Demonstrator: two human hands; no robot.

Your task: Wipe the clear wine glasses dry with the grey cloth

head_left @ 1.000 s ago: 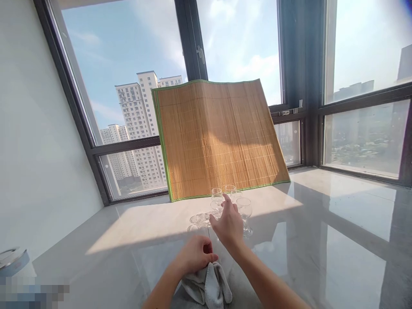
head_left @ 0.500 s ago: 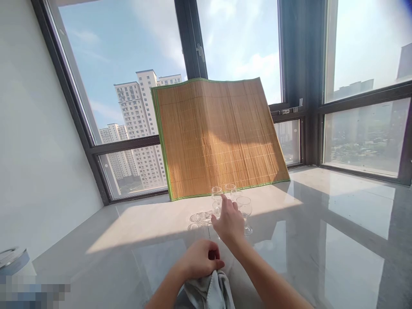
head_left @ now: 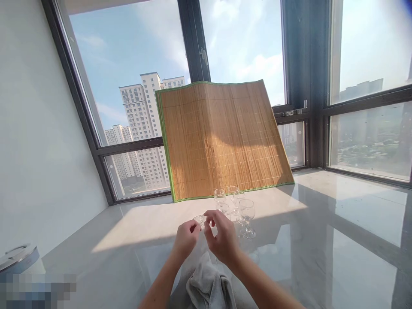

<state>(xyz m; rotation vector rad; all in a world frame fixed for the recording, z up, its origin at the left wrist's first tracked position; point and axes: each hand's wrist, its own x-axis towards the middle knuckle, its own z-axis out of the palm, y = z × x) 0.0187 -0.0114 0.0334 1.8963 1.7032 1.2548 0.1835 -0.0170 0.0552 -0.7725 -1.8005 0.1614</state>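
Several clear stemmed glasses stand in a cluster on the pale glossy surface, the nearest glass (head_left: 246, 210) at the right. My right hand (head_left: 223, 236) is just in front of and left of them, its thumb and fingers curved but apart, with nothing visible between them. Close beside it on the left, my left hand (head_left: 186, 238) has its fingers drawn together; whatever they hold, if anything, is hidden. A grey cloth (head_left: 209, 281) lies crumpled below both hands, touched by neither. Faint glass outlines or shadows show behind the fingertips.
A woven bamboo mat (head_left: 225, 133) with green edging leans against the window behind the glasses. At the lower left stands a round-lidded container (head_left: 21, 257), partly blurred out. A white wall (head_left: 38, 128) bounds the left side. Sunlight and reflections cross the surface (head_left: 128, 257).
My right hand has drawn back from the glasses toward my left. My left hand has risen forward, away from the cloth. The view has shifted slightly.
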